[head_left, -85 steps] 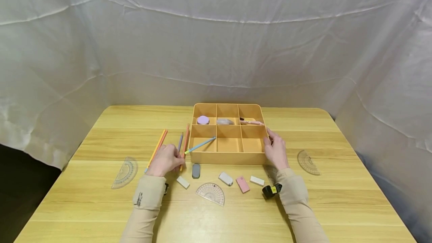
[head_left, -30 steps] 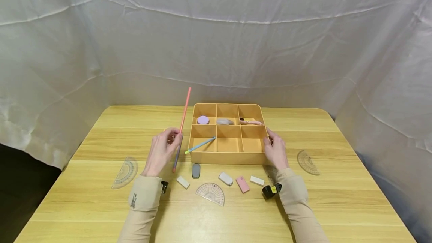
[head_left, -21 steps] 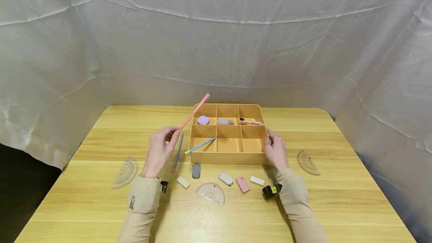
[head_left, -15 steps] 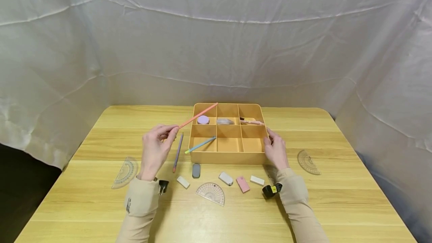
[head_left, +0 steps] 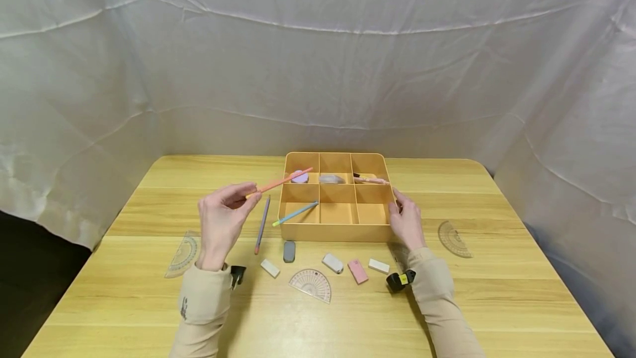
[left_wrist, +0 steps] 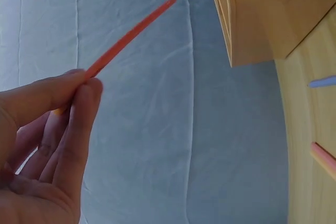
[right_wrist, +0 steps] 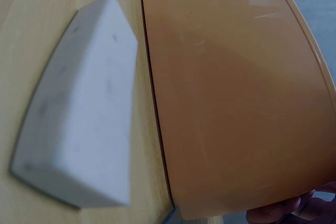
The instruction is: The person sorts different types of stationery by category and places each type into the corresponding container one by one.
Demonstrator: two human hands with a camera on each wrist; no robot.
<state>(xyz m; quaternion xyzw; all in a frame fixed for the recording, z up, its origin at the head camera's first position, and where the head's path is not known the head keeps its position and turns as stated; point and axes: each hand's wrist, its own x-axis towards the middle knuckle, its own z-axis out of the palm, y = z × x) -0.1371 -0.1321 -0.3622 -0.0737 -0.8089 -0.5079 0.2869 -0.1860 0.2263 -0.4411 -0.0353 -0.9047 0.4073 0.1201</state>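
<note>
Pale wood forms the worktop [head_left: 318, 327], which we see spread across the lower half of the head view. Nearest us at lower centre lies a clear protractor [head_left: 311, 285], with a white eraser [head_left: 270, 268] at its upper left and a pink eraser [head_left: 358, 271] to its right. Just beyond, a grey block [head_left: 289, 251] sits before the tan box [head_left: 338, 233] with six compartments.

Left of centre, we find the left hand [head_left: 218, 225] raised, its fingers pinching a red pencil [head_left: 283, 180] near the yellow end — the shaft slants up to the right, its far part over the box's back-left compartment. A purple pencil [head_left: 262, 226] rests on the wood just right of that hand. Right of centre, the right hand [head_left: 408, 222] holds the box by its right side, fingers curled at the wall.

A blue pencil [head_left: 300, 211] leans across the front-left compartment, its lime end jutting out over the front rim. Farther back we make out a purple disc [head_left: 300, 179] and, behind everything, a grey curtain [head_left: 338, 82].
</note>
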